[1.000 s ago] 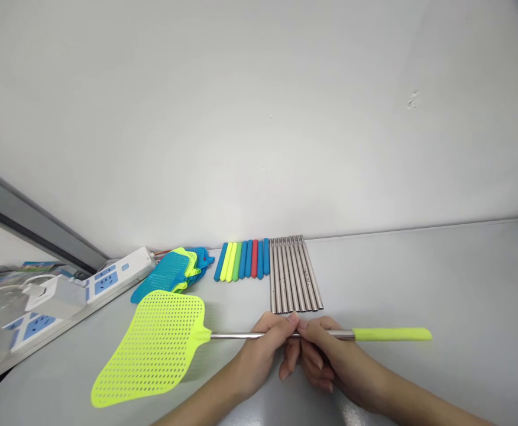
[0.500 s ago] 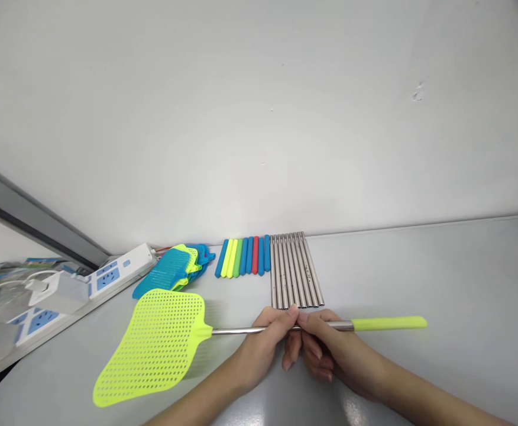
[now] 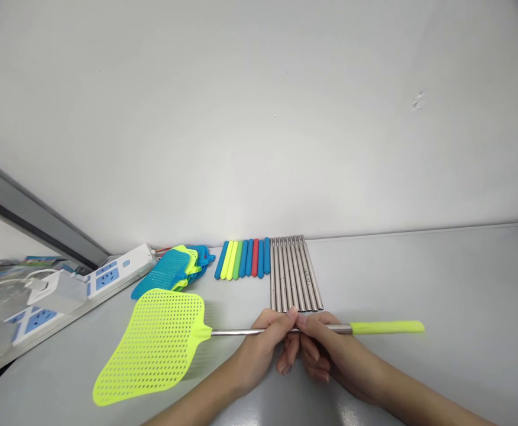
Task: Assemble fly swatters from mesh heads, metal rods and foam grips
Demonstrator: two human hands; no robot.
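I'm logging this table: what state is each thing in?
Fly swatter: held crosswise, yellow handle on its rod
Left hand: gripping the rod
Right hand: gripping the rod
Swatter heads: piled, overlapping
Coloured handles: lying in a row
Metal tubes: lying side by side
Power strip: white adapter on it; power unclear

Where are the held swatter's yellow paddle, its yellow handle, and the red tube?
Yellow paddle [image 3: 153, 344]: head view, middle of its perforated face.
Yellow handle [image 3: 387, 327]: head view, middle of its length.
Red tube [image 3: 255, 258]: head view, middle of its upper side.
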